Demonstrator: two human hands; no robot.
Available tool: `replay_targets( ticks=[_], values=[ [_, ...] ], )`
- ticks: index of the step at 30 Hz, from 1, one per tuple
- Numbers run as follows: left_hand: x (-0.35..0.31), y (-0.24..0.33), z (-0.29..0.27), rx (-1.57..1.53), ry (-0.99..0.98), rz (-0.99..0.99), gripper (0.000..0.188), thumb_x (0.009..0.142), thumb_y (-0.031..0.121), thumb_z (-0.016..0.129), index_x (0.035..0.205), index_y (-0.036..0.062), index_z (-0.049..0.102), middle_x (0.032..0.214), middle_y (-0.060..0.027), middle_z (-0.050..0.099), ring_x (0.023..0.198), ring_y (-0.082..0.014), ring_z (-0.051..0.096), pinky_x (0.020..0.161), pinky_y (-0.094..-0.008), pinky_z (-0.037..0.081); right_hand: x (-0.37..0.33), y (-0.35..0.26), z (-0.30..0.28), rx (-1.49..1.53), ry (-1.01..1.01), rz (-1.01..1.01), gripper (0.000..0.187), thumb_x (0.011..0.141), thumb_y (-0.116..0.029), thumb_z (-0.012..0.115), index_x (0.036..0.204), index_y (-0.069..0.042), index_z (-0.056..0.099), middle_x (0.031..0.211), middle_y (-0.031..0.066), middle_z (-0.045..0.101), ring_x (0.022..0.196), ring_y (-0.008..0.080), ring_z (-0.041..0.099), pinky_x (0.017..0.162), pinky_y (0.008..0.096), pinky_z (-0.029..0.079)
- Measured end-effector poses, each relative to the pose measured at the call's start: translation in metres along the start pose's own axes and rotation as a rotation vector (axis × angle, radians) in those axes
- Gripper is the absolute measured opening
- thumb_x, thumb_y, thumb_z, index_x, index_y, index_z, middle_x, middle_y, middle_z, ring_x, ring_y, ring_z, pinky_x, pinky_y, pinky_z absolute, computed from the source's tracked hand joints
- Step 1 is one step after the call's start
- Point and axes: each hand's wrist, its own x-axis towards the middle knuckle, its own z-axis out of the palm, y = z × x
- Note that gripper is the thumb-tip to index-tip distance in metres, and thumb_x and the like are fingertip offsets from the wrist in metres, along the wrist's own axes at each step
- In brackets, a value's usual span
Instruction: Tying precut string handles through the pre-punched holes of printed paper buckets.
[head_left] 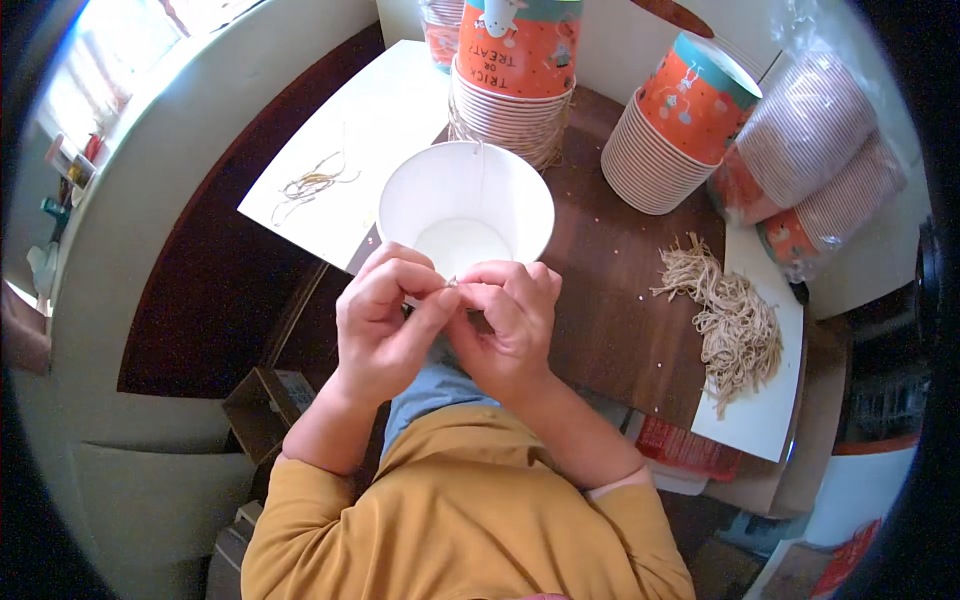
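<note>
My left hand (392, 322) and my right hand (505, 318) meet fingertip to fingertip at the near rim of a white paper bucket (412, 195). Both are closed in a pinch on a small pale bit of string (451, 283), mostly hidden by the fingers. The bucket stands mouth up at the table's near side, and a thin strand shows against its far inner wall. Right behind it is a tall stack of orange and teal paper buckets (515, 55), upside down, with loose strings (545, 150) hanging round its lower rims.
A second stack of orange buckets (690, 110) stands to the right, beside plastic-wrapped buckets (810, 130). A heap of beige strings (735, 325) lies at the table's right edge. More string pieces (312, 185) rest on a white board (350, 110) at left. The brown table (600, 290) carries small scraps.
</note>
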Motion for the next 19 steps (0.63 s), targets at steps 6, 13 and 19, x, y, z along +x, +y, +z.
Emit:
replay_targets(
  ticks=[6,13,19],
  values=[
    [-0.006,-0.009,-0.002,-0.593,0.051,-0.181,0.007,0.082,0.003,0.063,0.079,-0.0013,0.058,0.083,-0.0072,0.053,0.078,-0.0133,0.048,0.071,-0.0249,0.039,0.0,0.005,-0.008,-0.08,-0.119,0.014,0.012,0.074,-0.021,0.07,0.077,-0.016,0.06,0.085,-0.0019,0.058,0.077,0.0212,0.05,0.072,0.039,0.035],
    [0.004,-0.025,-0.007,-0.754,-0.037,-0.181,0.008,0.082,0.005,0.062,0.081,-0.0011,0.057,0.084,-0.0075,0.053,0.076,-0.013,0.05,0.071,-0.0239,0.039,0.016,0.014,-0.029,-0.033,-0.245,0.033,0.028,0.07,-0.025,0.076,0.091,-0.013,0.063,0.098,0.0064,0.058,0.081,0.0257,0.052,0.074,0.0399,0.038],
    [0.01,-0.042,-0.018,-0.827,-0.179,-0.131,0.009,0.083,0.008,0.063,0.082,0.0006,0.058,0.085,-0.0091,0.056,0.08,-0.0153,0.051,0.077,-0.0272,0.04,0.072,0.047,-0.063,0.072,-0.312,0.353,0.055,0.074,-0.021,0.074,0.122,-0.001,0.053,0.106,0.0089,0.054,0.069,0.0112,0.044,0.06,0.0233,0.041]
  ],
)
